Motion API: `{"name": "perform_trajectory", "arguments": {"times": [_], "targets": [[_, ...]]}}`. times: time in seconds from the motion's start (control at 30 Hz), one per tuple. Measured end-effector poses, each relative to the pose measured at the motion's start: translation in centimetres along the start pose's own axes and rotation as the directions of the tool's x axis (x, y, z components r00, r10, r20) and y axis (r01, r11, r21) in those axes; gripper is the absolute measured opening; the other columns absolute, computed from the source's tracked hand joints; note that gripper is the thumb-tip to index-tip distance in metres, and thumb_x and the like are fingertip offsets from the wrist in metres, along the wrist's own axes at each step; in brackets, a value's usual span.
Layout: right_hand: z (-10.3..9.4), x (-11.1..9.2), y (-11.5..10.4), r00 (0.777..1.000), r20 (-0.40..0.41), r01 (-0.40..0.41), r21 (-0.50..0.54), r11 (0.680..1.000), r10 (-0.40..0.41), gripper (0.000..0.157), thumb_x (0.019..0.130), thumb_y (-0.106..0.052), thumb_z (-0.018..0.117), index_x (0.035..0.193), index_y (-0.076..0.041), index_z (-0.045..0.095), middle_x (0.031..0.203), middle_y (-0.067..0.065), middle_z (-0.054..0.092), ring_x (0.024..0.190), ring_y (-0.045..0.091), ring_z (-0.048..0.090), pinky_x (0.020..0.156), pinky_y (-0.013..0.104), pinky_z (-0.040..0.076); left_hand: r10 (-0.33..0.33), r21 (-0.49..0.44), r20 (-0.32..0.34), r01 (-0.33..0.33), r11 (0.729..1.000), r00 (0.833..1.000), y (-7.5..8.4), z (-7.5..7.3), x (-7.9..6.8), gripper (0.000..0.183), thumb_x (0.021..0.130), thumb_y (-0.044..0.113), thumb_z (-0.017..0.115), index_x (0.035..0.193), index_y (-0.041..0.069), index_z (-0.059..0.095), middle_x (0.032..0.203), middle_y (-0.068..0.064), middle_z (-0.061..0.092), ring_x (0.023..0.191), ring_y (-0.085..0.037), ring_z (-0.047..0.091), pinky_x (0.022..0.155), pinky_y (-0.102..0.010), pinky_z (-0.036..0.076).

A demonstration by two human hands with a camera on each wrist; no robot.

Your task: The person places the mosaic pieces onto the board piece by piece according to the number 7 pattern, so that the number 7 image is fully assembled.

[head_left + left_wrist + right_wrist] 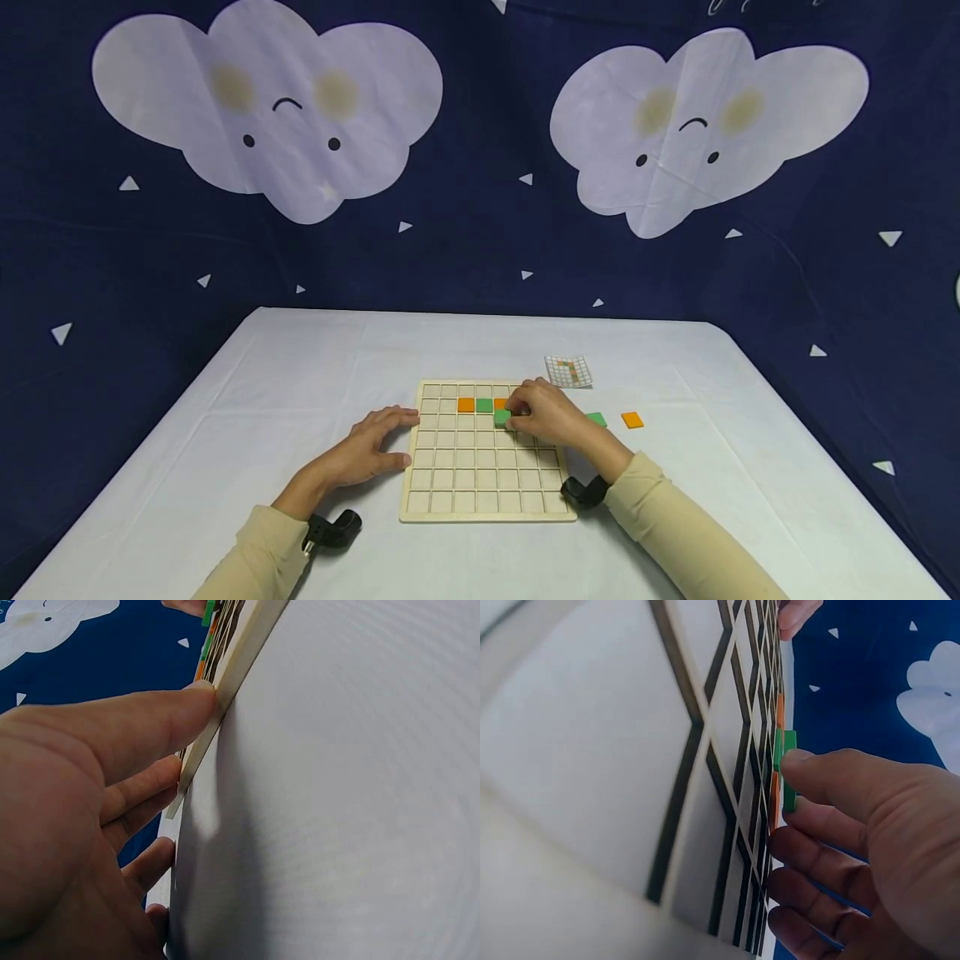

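Note:
A wooden grid board lies on the white table. My right hand is over its upper right part and pinches a green square tile between thumb and index finger, close over the cells. In the row behind, an orange tile, a green tile and another orange tile sit in neighbouring cells, the last partly hidden by the right hand. My left hand rests at the board's left edge with fingers extended, its thumb touching the rim.
Right of the board lie a loose green tile, partly behind the right wrist, and an orange tile. A small card printed with a coloured grid pattern lies behind the board. A dark blue cloth with clouds hangs behind the table.

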State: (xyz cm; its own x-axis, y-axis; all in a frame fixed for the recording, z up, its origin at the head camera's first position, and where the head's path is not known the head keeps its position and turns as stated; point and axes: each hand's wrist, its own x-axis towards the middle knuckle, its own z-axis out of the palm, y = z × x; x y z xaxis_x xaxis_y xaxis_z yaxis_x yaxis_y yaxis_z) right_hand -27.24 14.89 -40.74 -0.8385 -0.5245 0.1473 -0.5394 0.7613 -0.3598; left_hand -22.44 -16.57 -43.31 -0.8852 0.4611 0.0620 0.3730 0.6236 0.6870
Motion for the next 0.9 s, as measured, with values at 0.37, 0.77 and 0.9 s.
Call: {"name": "perform_trajectory", "arguments": {"times": [0.37, 0.77, 0.9], "targets": [[0.17, 0.02, 0.33, 1.0, 0.01, 0.009, -0.02, 1.0, -0.009, 0.019, 0.08, -0.024, 0.074, 0.096, -0.014, 0.071, 0.086, -0.006, 0.062, 0.079, 0.008, 0.046, 0.069, 0.025, 0.041, 0.007, 0.003, 0.001, -0.007, 1.0, 1.0, -0.13, 0.06, 0.05, 0.055, 0.082, 0.02, 0.071, 0.133, 0.008, 0.051, 0.148, -0.012, 0.039, 0.139, -0.041, 0.026, 0.111, -0.064, 0.014], [0.12, 0.03, 0.3, 0.999, 0.021, 0.026, -0.036, 0.999, -0.025, 0.018, 0.08, -0.024, 0.074, 0.094, -0.015, 0.071, 0.085, -0.006, 0.061, 0.08, 0.008, 0.047, 0.07, 0.026, 0.041, -0.009, 0.005, 0.004, 0.009, 1.0, 1.0, -0.14, 0.05, 0.04, 0.056, 0.083, 0.022, 0.07, 0.134, 0.01, 0.05, 0.148, -0.011, 0.038, 0.14, -0.04, 0.024, 0.111, -0.065, 0.014], [0.14, 0.03, 0.31, 0.999, 0.018, 0.032, -0.043, 0.999, -0.032, 0.017, 0.08, -0.025, 0.074, 0.094, -0.015, 0.071, 0.086, -0.006, 0.061, 0.08, 0.008, 0.046, 0.069, 0.025, 0.04, -0.013, 0.0, 0.002, 0.013, 1.0, 1.0, -0.12, 0.05, 0.06, 0.056, 0.083, 0.021, 0.07, 0.134, 0.01, 0.05, 0.148, -0.011, 0.038, 0.14, -0.041, 0.024, 0.111, -0.065, 0.013]]}}
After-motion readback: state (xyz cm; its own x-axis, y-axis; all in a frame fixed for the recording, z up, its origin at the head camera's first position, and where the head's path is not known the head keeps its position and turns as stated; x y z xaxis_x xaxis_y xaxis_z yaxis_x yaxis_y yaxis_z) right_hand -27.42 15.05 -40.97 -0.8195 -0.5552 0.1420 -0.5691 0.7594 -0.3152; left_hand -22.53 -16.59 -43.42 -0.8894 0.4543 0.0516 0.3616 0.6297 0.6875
